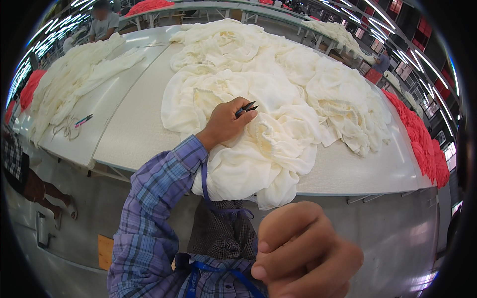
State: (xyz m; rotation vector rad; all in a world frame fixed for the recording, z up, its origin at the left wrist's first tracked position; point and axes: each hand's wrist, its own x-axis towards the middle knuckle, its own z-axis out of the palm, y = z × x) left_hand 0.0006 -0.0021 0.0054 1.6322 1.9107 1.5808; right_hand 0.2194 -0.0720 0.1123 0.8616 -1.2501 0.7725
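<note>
My left hand [226, 121] reaches out over the front of a big heap of cream-white cloth [278, 94] on a long grey table [134, 129]. It grips a small pair of dark thread snips [246, 109], whose tips point right and rest on the cloth. My right hand [303, 253] is close to the camera at the lower edge, its fingers curled into a loose fist with nothing seen in it. A plaid blue sleeve covers my left forearm.
A second cream cloth pile [74, 79] lies on the neighbouring table at the left, with a small tool [83, 120] beside it. Red cloth [422, 144] runs along the right edge. Another person [102, 22] stands at the far left. A seated person's legs [35, 188] show at left.
</note>
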